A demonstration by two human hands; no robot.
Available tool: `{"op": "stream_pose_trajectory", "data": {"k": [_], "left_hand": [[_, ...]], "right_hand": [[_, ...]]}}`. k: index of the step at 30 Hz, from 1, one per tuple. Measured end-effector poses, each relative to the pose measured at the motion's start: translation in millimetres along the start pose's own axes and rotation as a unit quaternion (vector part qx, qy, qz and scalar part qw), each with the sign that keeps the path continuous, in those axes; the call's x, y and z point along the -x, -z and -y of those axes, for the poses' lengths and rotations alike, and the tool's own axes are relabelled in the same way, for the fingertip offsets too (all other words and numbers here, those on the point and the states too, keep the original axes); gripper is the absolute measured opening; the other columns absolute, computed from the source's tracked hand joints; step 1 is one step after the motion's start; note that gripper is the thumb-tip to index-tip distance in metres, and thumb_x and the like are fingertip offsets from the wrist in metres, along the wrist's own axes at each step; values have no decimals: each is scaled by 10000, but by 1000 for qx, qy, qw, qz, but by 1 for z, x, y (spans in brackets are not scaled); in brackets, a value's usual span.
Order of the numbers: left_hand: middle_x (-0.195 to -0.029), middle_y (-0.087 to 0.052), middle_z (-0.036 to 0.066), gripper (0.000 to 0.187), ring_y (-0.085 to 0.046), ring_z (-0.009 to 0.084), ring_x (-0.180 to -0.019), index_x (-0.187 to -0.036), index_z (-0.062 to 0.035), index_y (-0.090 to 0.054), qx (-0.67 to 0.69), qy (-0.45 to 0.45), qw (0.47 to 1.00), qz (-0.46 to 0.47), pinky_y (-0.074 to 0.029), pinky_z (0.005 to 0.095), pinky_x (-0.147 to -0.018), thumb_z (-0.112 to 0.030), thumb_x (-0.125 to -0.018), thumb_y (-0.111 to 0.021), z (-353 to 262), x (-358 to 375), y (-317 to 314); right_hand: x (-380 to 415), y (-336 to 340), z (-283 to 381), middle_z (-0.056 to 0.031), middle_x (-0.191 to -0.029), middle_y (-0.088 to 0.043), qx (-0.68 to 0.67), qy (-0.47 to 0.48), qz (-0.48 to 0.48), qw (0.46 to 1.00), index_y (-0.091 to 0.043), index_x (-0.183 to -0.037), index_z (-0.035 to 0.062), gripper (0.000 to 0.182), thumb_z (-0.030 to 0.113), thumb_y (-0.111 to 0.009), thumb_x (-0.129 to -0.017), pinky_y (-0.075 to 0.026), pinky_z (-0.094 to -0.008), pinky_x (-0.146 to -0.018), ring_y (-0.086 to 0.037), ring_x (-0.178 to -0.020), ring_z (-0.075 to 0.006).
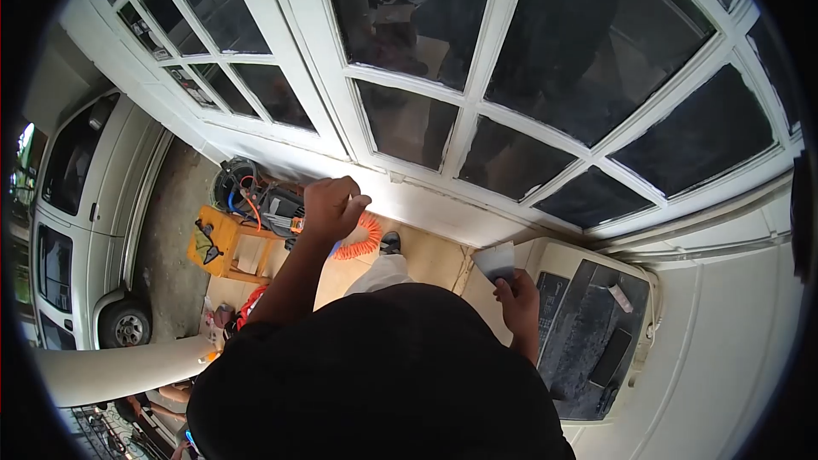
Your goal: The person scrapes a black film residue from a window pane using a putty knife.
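Observation:
My left hand point(332, 209) is raised in front of the white window frame's lower part, its fingers curled into a fist. Whatever it may hold is hidden. Low on the right, my right hand point(518, 300) grips a putty knife point(497, 261) by its dark handle, the wide metal blade pointing up and away. The white paned window frame point(473, 106) spans the view ahead, with dark glass between its bars. Neither hand touches the frame.
A washing machine point(567, 266) stands to the right with small items on its dark lid. On the left are a wooden stool point(223, 234), an orange coiled hose point(365, 238) and a bucket of tools point(232, 183). A silver vehicle point(106, 196) is parked farther left. Other people are partly visible at lower left.

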State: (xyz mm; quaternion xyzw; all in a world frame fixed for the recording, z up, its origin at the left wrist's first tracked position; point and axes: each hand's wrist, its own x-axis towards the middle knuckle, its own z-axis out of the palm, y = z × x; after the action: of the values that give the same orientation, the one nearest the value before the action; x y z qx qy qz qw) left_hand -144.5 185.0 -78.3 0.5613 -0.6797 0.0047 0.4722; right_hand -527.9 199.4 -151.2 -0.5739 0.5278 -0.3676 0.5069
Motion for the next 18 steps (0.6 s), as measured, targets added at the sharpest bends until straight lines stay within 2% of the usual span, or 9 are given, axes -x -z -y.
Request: {"op": "stream_pose_trajectory", "data": {"k": [3, 6, 8, 9, 10, 12, 13, 17, 18], "left_hand": [[-543, -515, 41, 356, -529, 231, -501, -669, -114, -565, -121, 0, 993, 8, -390, 363, -465, -394, -741, -772, -27, -21, 18], [-694, -601, 31, 339, -591, 221, -685, -829, -136, -650, -182, 0, 983, 32, -446, 367, -614, -435, -728, -775, -40, -33, 18], [-893, -635, 33, 468, -591, 226, -876, -1053, -141, -674, -179, -81, 980, 8, -435, 389, -794, -463, -727, -770, -37, -34, 14], [-1118, -633, 74, 640, -567, 264, -1075, -1256, -132, -603, -182, -32, 980, 71, -388, 436, -941, -500, -751, -745, -36, -30, 16], [-1118, -633, 74, 640, -567, 264, -1075, -1256, -132, -603, -186, -29, 980, 70, -388, 436, -941, -500, -751, -745, -33, -30, 17], [-1297, -580, 105, 729, -497, 293, -1246, -1352, -123, -521, -216, -25, 974, 61, -374, 456, -998, -544, -786, -703, -23, -32, 10], [-1467, -426, 169, 862, -347, 354, -1389, -1438, -87, -410, -194, 11, 974, 119, -285, 527, -1091, -615, -800, -650, -12, -35, 8], [-1545, -202, 286, 1029, -203, 430, -1443, -1473, -9, -320, -219, -20, 973, 73, -125, 671, -1097, -727, -778, -568, 18, -77, -15], [-1546, -174, 304, 1067, -183, 448, -1442, -1479, 26, -266, -259, -57, 963, 54, -111, 652, -1110, -701, -768, -590, 21, -96, -14]], "right_hand": [[-3, -4, 18, -66, -776, -660, 3, 1, -20, 1000, -598, -995, -4, 149, 102, -657, -909, -503, -267, -619, -610, -663, -107], [-5, -7, 18, -57, -797, -657, -41, 4, -15, 999, -595, -1006, -1, 147, 103, -648, -916, -505, -265, -623, -613, -682, -105], [-6, -7, 12, -53, -802, -655, -30, -6, -2, 1000, -592, -1013, 1, 146, 101, -644, -919, -505, -261, -625, -613, -691, -103], [-5, -8, 10, -48, -808, -652, -17, -19, 5, 1000, -589, -1020, 3, 145, 98, -639, -922, -504, -258, -627, -614, -700, -102], [-3, -9, 10, -48, -808, -652, -17, -19, 10, 1000, -589, -1020, 3, 145, 98, -639, -922, -504, -258, -627, -614, -700, -102], [1, -10, 12, -49, -810, -651, -20, -34, -7, 999, -585, -1031, 3, 151, 96, -637, -923, -504, -256, -625, -612, -697, -101], [2, -10, 11, -54, -814, -655, -20, -39, -16, 999, -583, -1033, -1, 158, 98, -636, -921, -505, -259, -625, -611, -689, -104], [3, -16, 15, -67, -809, -662, -8, -42, -44, 998, -585, -1023, -10, 152, 85, -629, -913, -508, -264, -621, -620, -683, -114], [5, -19, 19, -67, -809, -662, 0, -42, -53, 998, -585, -1023, -10, 152, 85, -629, -913, -508, -264, -621, -620, -683, -114]]}}
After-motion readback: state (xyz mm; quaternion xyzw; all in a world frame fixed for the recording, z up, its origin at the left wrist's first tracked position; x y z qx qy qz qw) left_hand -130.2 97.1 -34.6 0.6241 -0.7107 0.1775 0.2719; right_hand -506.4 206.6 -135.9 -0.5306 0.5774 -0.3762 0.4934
